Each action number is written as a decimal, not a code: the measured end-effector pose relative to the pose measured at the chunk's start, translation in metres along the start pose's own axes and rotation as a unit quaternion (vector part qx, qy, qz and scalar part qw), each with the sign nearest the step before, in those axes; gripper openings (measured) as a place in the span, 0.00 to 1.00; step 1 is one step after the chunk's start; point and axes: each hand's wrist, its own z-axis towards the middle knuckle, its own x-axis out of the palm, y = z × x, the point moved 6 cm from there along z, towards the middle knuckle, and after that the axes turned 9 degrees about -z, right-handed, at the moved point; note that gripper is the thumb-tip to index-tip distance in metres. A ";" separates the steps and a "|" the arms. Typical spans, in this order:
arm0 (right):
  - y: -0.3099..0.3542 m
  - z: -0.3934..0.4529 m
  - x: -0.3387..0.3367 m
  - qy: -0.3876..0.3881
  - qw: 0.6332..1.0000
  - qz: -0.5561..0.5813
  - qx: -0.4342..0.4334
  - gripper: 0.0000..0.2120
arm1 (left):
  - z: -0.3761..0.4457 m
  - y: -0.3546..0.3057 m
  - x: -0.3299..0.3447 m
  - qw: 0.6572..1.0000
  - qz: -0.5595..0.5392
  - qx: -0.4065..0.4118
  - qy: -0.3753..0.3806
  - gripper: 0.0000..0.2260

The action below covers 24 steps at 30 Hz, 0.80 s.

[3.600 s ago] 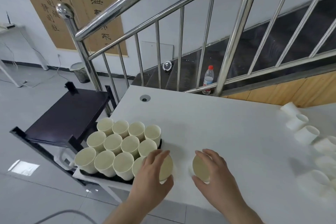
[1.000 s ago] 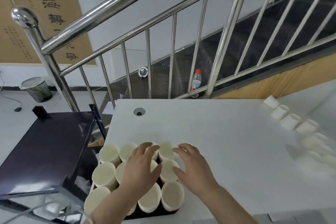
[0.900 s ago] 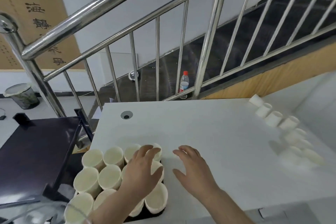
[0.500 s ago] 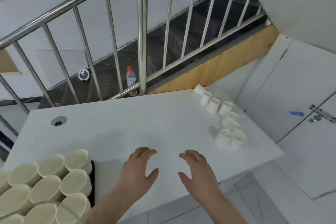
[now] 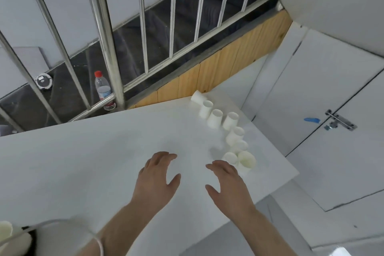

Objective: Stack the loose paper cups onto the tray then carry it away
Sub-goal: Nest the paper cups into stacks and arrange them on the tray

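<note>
Both hands, left hand [image 5: 155, 181] and right hand [image 5: 225, 183], hover grip released (nothing held), just beside the loose cups [image 5: 232, 137], ready to gather them.

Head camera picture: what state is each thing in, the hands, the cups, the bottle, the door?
left hand: open, holds nothing, above the table.
right hand: open, holds nothing, near the closest cups.
loose paper cups: clustered at the table's right edge; farthest one on its side, most others upright.
tray cups: barely in view, bottom left corner.
water bottle: upright, red cap on.
door: closed; latch unclear.
</note>
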 end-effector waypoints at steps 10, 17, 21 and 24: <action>-0.025 0.111 -0.007 0.019 0.999 -0.024 -0.019 0.24 | 0.093 0.016 0.017 0.999 -0.012 -0.045 -0.012 0.22; -0.045 0.169 -0.005 0.023 0.999 -0.015 -0.023 0.24 | 0.125 0.027 0.025 0.998 0.013 -0.062 -0.017 0.22; -0.065 0.212 -0.006 0.032 0.999 -0.017 -0.036 0.23 | 0.135 0.031 0.043 0.996 0.026 -0.089 -0.012 0.22; -0.085 0.257 -0.008 0.037 0.998 -0.027 -0.044 0.24 | 0.143 0.033 0.055 0.993 0.023 -0.116 -0.023 0.22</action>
